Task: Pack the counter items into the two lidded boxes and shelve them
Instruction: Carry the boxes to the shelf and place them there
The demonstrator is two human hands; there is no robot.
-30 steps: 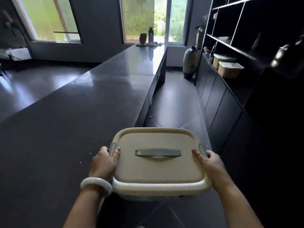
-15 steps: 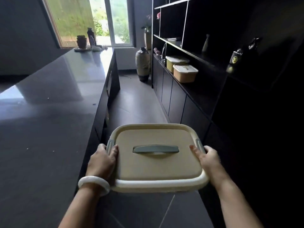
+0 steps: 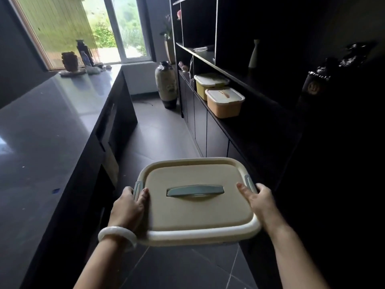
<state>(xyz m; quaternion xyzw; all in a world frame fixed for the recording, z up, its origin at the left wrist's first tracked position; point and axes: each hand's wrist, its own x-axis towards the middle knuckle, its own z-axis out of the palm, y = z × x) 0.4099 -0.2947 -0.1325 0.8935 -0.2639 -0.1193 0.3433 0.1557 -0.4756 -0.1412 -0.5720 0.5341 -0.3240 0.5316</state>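
While two hands grip one box

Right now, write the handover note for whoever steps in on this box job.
Left hand and right hand grip the side latches of the beige lidded box, lid on, carried over the aisle floor.
Orange-lidded box and yellow box sit on the cabinet shelf to the right.
Done: box closed and lifted.
Left: set it on the shelf, probably beside the orange-lidded one.

Single head-worn view, forward and down, close above the hands.
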